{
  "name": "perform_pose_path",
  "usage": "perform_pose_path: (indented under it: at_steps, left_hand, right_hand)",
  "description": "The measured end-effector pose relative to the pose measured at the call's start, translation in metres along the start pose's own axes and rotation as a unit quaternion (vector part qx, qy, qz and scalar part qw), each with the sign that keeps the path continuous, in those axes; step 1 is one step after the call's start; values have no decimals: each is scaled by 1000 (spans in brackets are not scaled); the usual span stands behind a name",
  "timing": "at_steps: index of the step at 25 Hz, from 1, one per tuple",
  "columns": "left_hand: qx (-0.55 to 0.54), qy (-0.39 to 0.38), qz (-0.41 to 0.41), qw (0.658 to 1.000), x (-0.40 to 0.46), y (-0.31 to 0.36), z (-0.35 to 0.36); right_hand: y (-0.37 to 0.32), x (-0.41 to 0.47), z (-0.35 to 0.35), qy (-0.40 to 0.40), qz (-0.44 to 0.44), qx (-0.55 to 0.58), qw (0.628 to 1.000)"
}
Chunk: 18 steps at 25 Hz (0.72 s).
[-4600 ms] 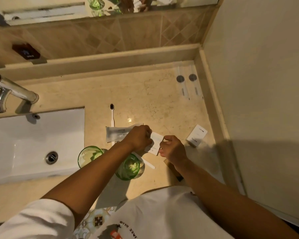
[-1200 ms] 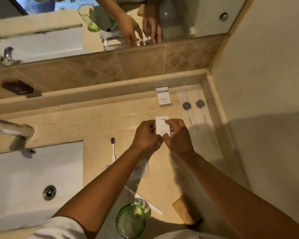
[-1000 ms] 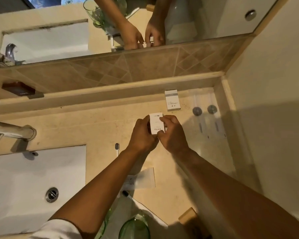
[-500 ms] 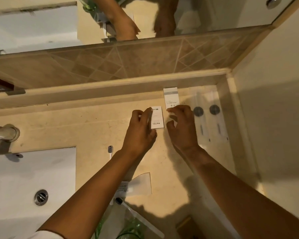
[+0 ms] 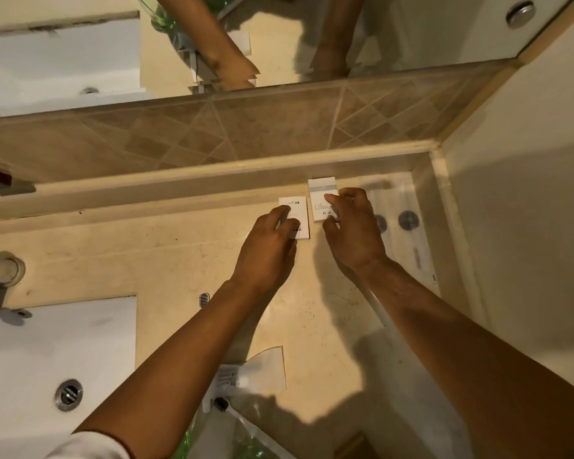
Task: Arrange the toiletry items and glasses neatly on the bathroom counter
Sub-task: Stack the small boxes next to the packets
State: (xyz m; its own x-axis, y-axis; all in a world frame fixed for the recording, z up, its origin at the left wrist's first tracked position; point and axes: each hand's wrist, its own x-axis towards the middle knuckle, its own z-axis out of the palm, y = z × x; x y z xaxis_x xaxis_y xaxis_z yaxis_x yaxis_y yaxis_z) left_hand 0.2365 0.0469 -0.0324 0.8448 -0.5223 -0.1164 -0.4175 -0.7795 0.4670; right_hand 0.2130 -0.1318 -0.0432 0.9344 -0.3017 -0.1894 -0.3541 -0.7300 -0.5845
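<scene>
- Nearest us, at the bottom edge, green glass point(image 5: 186, 447) shows under our left forearm, beside a black toothbrush head point(image 5: 220, 404) on a clear wrapper point(image 5: 259, 369).
- The white sink point(image 5: 47, 352) lies left of these, sunk into the beige table point(image 5: 163, 260).
- A second toothbrush head point(image 5: 204, 299) peeks out beside our left forearm, farther from us than the wrapper.
- Our left hand point(image 5: 265, 250) lies on the left white box point(image 5: 295, 220); its fingers are spread apart and press on the box's left edge and top.
- That box lies flat, long axis running away from us toward the mirror point(image 5: 279, 38).
- Our right hand point(image 5: 355, 226) rests on the right white box point(image 5: 323, 200); thumb and fingers sit on its near end, slightly apart.
- This box touches the back ledge, long axis parallel to the first, just beside it.
- Right of the boxes, two clear sachets point(image 5: 401, 223) with dark round caps lie in the table's corner.
</scene>
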Motion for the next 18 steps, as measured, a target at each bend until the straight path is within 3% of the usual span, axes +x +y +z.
perform_pose_path:
  at_steps: [18]
  left_hand:
    - [-33, 6, -21, 999, 29, 0, 0]
  right_hand:
    - [18, 8, 14, 20, -12, 33, 999]
